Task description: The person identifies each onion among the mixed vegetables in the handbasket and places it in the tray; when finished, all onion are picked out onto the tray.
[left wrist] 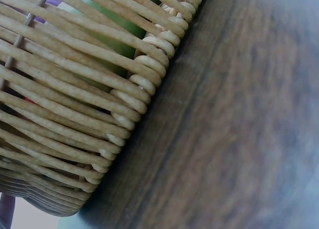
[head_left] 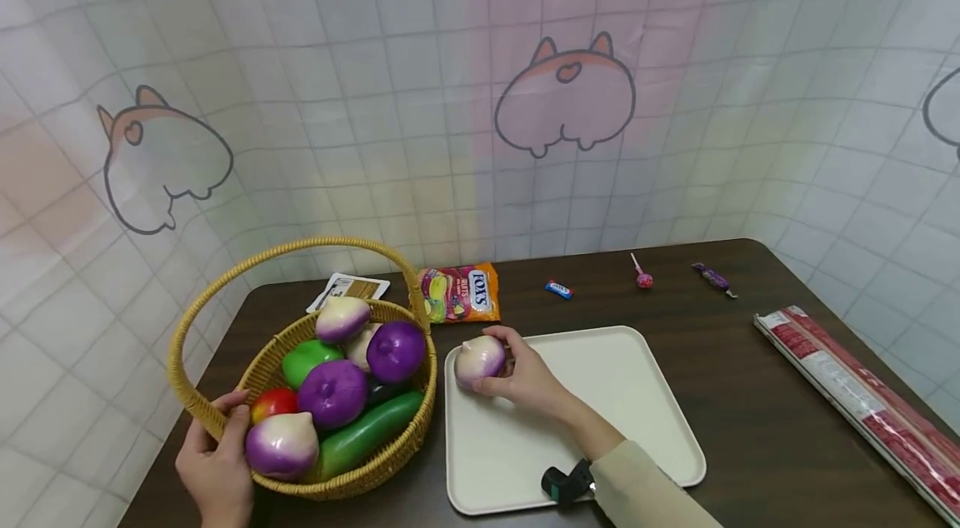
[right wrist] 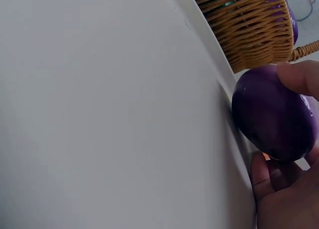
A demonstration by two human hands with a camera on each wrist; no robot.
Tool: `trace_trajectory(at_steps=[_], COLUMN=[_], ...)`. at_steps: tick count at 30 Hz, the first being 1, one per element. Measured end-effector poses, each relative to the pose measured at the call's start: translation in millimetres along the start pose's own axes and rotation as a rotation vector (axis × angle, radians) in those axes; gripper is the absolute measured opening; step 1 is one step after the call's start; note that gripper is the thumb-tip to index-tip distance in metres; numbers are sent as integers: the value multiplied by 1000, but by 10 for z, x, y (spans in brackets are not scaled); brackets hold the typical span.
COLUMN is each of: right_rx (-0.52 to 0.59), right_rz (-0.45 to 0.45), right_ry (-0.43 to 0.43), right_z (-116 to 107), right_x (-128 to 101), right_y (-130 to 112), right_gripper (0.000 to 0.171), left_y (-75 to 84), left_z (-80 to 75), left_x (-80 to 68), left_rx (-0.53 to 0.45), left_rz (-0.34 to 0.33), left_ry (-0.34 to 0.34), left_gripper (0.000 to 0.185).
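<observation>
My right hand (head_left: 534, 382) grips a purple-and-white turnip (head_left: 476, 361) at the upper left corner of a cream tray (head_left: 600, 445). In the right wrist view the turnip (right wrist: 271, 114) shows its dark purple side, with thumb and fingers around it, close over the tray's edge. To the left stands a wicker basket (head_left: 375, 474) with a tall arched handle. My left hand (head_left: 216, 461) holds its rim at the handle's foot. Inside lie more turnips (head_left: 281, 446), a long green vegetable (head_left: 371, 436), a green pepper (head_left: 309, 360) and a red tomato (head_left: 273, 405). The basket's woven wall (left wrist: 70, 99) fills much of the left wrist view.
Behind the basket lie an orange candy bag (head_left: 461, 293) and a flat white-and-brown packet (head_left: 352, 288). A small blue sweet (head_left: 558, 289), a lollipop (head_left: 642, 274) and a purple wrapped candy (head_left: 714, 279) lie along the back. A long red-and-white package (head_left: 855, 395) runs down the right side.
</observation>
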State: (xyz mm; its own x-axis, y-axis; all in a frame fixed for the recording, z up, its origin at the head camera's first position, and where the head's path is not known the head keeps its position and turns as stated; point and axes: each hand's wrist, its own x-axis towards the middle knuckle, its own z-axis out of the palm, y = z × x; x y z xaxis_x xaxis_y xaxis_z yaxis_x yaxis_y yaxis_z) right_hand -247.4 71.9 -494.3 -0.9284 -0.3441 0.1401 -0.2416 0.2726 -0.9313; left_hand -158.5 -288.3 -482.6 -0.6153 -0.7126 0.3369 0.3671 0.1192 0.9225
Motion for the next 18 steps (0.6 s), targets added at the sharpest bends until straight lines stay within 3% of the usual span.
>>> trace_trajectory(at_steps=[8, 18], right_rx=[-18, -44], right_rz=[-9, -48], right_ry=[11, -64], right_z=[6, 29], right_x=[-11, -1], right_y=[-3, 22], right_gripper=[74, 82], left_y=[-3, 4], left_z=[-4, -31], left_x=[-4, 22], left_rx=[18, 28], left_rz=[1, 8], left_ry=[-9, -11], left_gripper=[21, 21])
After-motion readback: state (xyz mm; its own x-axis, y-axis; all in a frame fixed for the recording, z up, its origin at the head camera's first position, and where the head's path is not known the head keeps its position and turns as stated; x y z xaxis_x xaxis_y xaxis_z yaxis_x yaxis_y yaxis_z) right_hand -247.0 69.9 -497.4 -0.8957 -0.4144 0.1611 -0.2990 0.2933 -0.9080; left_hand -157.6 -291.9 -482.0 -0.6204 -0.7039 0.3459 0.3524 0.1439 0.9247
